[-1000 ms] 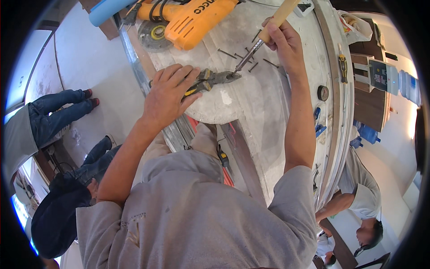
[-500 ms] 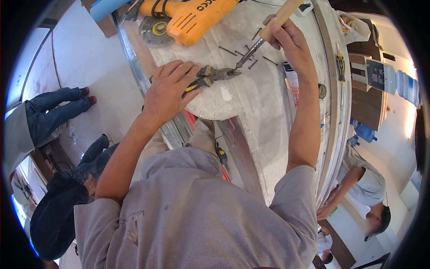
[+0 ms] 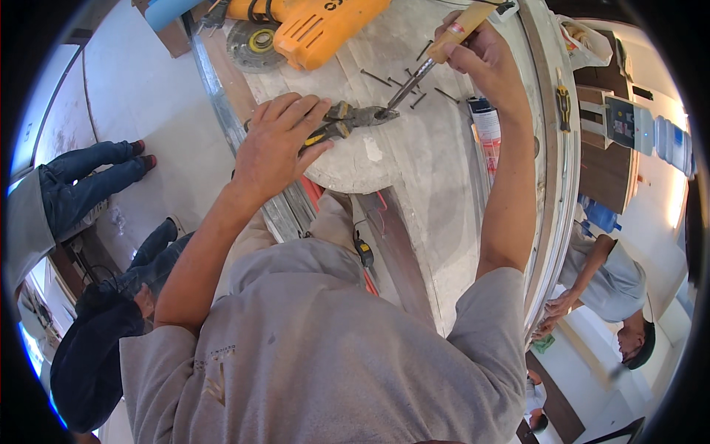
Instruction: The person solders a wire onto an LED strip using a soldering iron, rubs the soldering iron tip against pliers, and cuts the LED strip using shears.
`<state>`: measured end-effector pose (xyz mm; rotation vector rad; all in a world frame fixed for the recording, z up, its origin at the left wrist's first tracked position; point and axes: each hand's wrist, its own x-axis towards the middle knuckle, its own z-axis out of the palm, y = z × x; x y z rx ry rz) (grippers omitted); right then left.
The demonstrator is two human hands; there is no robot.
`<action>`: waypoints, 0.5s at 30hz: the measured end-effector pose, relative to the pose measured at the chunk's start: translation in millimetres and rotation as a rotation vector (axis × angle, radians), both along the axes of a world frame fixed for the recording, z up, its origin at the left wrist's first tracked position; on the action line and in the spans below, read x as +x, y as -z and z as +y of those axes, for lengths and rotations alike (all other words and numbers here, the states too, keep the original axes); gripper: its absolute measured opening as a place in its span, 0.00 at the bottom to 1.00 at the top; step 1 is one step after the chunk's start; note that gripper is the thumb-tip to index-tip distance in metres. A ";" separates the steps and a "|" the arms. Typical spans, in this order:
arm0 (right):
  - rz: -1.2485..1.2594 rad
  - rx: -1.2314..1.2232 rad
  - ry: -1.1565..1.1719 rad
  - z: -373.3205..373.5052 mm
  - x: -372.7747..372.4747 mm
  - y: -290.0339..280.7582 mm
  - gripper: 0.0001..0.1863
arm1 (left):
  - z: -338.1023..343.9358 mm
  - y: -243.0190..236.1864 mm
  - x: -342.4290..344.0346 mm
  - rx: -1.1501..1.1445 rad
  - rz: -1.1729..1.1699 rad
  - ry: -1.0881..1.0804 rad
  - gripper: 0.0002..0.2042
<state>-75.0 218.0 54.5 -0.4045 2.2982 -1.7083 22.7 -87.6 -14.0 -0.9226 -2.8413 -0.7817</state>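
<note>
My left hand (image 3: 279, 144) is closed over the yellow-and-black handles of a pair of pliers (image 3: 362, 116), pressing them onto the worktop. Their jaws point right, with the metal tip of a soldering iron (image 3: 423, 72) at them; whether they pinch the tip is hard to make out. My right hand (image 3: 484, 59) grips the iron's pale wooden handle, holding it tilted, tip down and to the left. Several dark screws (image 3: 418, 100) lie scattered around the iron's shaft.
An orange power tool (image 3: 314, 33) and a toothed disc (image 3: 251, 46) lie at the far left of the worktop (image 3: 436, 185). A can (image 3: 486, 122) stands beside my right forearm. A yellow-black tool (image 3: 563, 107) lies on the right ledge. A co-worker (image 3: 606, 281) is at the right.
My right hand has turned the iron's handle, so a red mark on it now shows, and its tip has shifted slightly left. My left hand stays on the pliers. The right-hand co-worker has shifted.
</note>
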 end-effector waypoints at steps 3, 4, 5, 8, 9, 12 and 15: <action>0.040 -0.048 0.017 20.4 -4.1 12.5 0.16 | 1.6 0.0 -0.4 0.004 -0.004 0.008 0.27; 0.056 -0.069 -0.005 17.4 -6.7 12.9 0.16 | 0.2 -0.3 0.1 0.000 -0.003 0.003 0.27; 0.055 -0.075 -0.011 12.5 -6.2 15.2 0.16 | -1.0 -0.8 0.6 -0.005 -0.003 -0.004 0.27; 0.037 -0.139 0.030 0.5 3.6 7.0 0.15 | 1.0 -1.9 -0.5 0.012 0.004 -0.001 0.27; 0.041 -0.083 0.056 0.5 5.7 1.5 0.15 | 2.3 -1.9 -1.1 0.022 0.003 0.008 0.27; 0.061 -0.061 0.039 14.8 -4.8 16.0 0.16 | 0.8 -1.7 0.2 0.003 0.011 0.000 0.27; 0.042 -0.091 0.037 -2.5 -1.9 11.0 0.16 | -1.7 0.3 -0.3 -0.008 0.009 -0.013 0.27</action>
